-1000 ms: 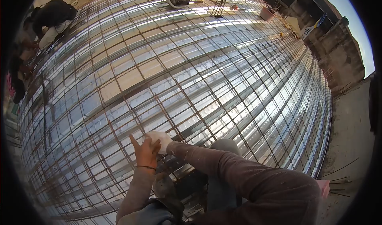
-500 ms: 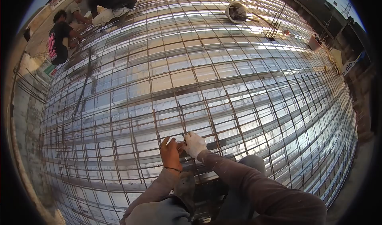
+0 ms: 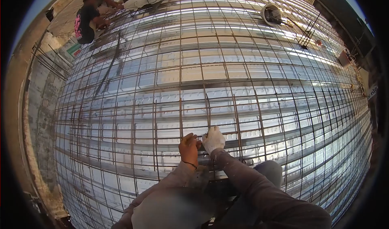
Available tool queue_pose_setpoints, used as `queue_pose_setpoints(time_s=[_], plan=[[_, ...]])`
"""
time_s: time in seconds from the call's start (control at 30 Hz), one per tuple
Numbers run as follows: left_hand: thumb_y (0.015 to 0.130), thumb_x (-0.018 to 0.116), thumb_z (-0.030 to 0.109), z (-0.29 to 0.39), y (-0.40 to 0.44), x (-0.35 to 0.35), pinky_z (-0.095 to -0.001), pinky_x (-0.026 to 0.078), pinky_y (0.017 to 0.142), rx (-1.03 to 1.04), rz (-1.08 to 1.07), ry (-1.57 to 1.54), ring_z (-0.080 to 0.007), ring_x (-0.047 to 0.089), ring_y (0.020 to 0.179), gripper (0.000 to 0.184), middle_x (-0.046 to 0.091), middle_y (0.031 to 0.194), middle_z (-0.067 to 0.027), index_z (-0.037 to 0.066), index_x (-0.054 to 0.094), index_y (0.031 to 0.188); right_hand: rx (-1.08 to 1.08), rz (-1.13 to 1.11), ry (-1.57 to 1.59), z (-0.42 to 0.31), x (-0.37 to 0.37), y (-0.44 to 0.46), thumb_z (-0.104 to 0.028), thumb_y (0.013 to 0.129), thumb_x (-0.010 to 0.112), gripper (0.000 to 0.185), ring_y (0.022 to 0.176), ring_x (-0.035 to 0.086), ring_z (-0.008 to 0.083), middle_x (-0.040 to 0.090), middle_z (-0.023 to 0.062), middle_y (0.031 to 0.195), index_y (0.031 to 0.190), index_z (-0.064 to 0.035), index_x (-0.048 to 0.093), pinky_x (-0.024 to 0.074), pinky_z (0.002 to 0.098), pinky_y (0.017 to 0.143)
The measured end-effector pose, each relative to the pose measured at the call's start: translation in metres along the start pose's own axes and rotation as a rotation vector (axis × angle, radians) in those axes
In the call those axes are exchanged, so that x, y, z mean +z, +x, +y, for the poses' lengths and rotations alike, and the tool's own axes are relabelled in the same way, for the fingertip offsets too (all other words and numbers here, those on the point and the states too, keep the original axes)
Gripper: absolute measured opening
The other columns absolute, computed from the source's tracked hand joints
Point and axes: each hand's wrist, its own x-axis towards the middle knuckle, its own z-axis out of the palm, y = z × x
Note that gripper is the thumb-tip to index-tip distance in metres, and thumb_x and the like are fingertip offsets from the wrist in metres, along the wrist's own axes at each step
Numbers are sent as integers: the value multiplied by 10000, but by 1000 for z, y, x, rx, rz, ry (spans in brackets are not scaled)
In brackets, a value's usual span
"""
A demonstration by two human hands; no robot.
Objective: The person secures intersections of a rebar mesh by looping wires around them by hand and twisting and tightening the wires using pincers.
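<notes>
Rusty steel bars (image 3: 181,111) form a grid above shiny ribbed metal decking (image 3: 194,95). At the lower middle, my left hand (image 3: 189,149), with a dark band at the wrist, has its fingers bent close to a bar crossing. My right hand (image 3: 213,139), in a white glove, is closed right beside it at an upright bar. Whatever lies between the fingertips is too small to make out. Both forearms reach in from the bottom, and a knee (image 3: 270,173) shows right of my right forearm.
Several people crouch at the upper left, one in a black shirt (image 3: 86,21). A round bucket (image 3: 271,15) lies at the upper right, near upright bars (image 3: 308,34). A reddish tub (image 3: 345,58) stands further right. Bar ends jut over a concrete wall (image 3: 45,87) at left.
The view has swung left, so the grid and people appear shifted right. My left hand's fingers, spread earlier, are now more bent. Both hands remain close together at the bars.
</notes>
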Motion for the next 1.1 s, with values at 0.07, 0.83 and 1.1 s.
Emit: queue_pose_setpoints(time_s=[0.07, 0.83, 1.1], plan=[[964, 570, 47, -8, 2, -9, -332, 600, 760, 0, -23, 5, -240, 711, 951, 361, 684, 1189, -161, -9, 578, 1320, 18, -4, 3, 1, -1, -4, -275, 877, 697, 325, 1012, 688, 357, 626, 164, 1137, 1091, -37, 643, 577, 500, 839], [910, 652, 51, -109, 47, 18, -324, 548, 896, 74, -1, 323, -210, 708, 1032, 377, 749, 1154, -157, -32, 691, 1276, -322, -83, 420, 53, -37, 30, -107, 859, 681, 276, 922, 683, 368, 695, 192, 996, 1120, -18, 685, 551, 417, 835], [902, 729, 164, -70, 23, 39, -361, 547, 938, 164, 14, 638, -280, 724, 1093, 413, 742, 1184, -204, -33, 693, 1264, -316, -175, 444, 36, -33, 14, -84, 871, 686, 322, 968, 702, 268, 705, 145, 1025, 1188, -34, 666, 561, 356, 854]])
